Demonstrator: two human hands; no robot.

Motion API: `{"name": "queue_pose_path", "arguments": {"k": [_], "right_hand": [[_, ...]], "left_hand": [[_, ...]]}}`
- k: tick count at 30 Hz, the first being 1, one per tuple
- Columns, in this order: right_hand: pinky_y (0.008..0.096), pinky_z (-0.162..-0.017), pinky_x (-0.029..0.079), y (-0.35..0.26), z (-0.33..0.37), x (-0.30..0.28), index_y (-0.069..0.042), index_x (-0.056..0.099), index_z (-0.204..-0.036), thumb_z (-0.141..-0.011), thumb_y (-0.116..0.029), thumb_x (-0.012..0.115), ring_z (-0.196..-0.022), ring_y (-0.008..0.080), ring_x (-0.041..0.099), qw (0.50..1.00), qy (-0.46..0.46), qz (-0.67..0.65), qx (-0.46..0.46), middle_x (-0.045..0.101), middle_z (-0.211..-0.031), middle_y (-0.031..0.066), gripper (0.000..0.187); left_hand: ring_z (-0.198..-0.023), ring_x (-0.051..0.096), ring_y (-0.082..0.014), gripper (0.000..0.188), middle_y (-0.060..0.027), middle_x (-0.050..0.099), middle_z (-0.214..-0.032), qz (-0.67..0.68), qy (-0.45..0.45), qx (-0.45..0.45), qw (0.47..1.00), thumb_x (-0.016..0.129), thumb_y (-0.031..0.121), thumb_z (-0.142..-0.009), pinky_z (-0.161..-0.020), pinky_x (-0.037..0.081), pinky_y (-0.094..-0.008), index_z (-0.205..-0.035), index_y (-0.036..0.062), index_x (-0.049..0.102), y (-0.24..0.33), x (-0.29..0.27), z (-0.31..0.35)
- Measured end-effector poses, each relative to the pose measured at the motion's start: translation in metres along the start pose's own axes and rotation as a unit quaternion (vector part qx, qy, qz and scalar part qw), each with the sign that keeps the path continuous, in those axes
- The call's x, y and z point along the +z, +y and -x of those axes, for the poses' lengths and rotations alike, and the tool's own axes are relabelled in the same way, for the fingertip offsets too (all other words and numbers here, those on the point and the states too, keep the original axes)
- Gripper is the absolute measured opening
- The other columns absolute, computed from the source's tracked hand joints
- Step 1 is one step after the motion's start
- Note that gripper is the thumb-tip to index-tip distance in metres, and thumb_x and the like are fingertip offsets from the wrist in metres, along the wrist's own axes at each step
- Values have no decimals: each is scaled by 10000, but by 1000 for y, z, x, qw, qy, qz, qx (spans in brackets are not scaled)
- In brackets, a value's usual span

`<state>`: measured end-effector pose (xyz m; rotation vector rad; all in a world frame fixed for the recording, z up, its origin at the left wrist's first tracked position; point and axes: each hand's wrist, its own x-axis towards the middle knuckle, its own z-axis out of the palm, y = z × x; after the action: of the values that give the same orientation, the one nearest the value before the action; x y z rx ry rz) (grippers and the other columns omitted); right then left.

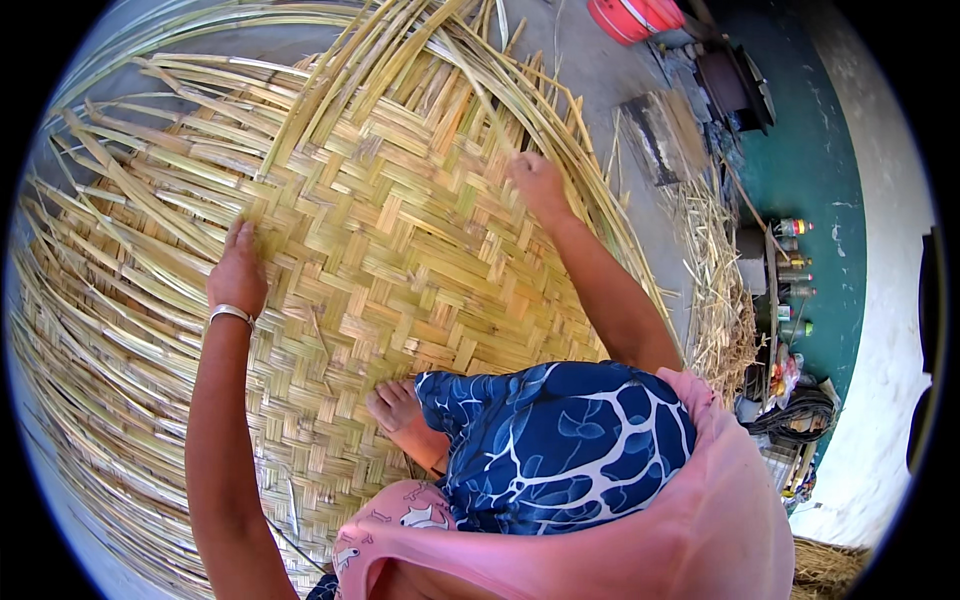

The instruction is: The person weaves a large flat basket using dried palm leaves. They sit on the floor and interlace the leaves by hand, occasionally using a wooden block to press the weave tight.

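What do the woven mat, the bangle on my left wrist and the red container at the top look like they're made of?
Woven mat: probably split reed or cane, fairly matt, judging by its flat, fibrous, straw-yellow weave.
Bangle: likely polished metal; it looks silvery and bright.
Red container: perhaps smooth plastic, from its bright colour, but the picture's upper edge cuts it off.

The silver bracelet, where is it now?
In the head view, left of centre, the silver bracelet is worn just below the left hand, over the woven mat.
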<state>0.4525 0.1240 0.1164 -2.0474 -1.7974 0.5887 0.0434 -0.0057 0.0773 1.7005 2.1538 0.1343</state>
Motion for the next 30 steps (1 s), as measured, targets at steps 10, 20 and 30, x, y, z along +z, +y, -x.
{"name": "queue_pose_path", "arguments": {"k": [10, 20, 30], "right_hand": [[433, -793, 462, 88, -30, -31, -67, 633, -927, -824, -302, 562, -866, 351, 589, 951, 214, 224, -15, 614, -972, 161, 266], [458, -747, 477, 113, -25, -55, -94, 606, -965, -851, -368, 506, -856, 377, 609, 954, 130, 253, 95, 641, -912, 190, 314], [452, -705, 450, 103, -19, -51, -62, 631, -923, -857, -498, 500, -808, 391, 592, 988, 90, 128, 14, 629, -818, 216, 460]], "left_hand": [[-940, 609, -318, 499, -9, 314, -1454, 44, 34, 49, 997, 517, 64, -807, -764, 512, -425, -1295, 91, 416, -9, 7, 7], [-937, 610, -319, 515, 0, 315, -1452, 29, 25, 28, 999, 525, 70, -809, -749, 514, -430, -1309, 103, 407, -3, 4, 9], [-922, 615, -323, 506, 1, 308, -1455, 24, 38, 33, 998, 519, 82, -821, -737, 515, -431, -1313, 102, 402, -7, 9, 8]]}}
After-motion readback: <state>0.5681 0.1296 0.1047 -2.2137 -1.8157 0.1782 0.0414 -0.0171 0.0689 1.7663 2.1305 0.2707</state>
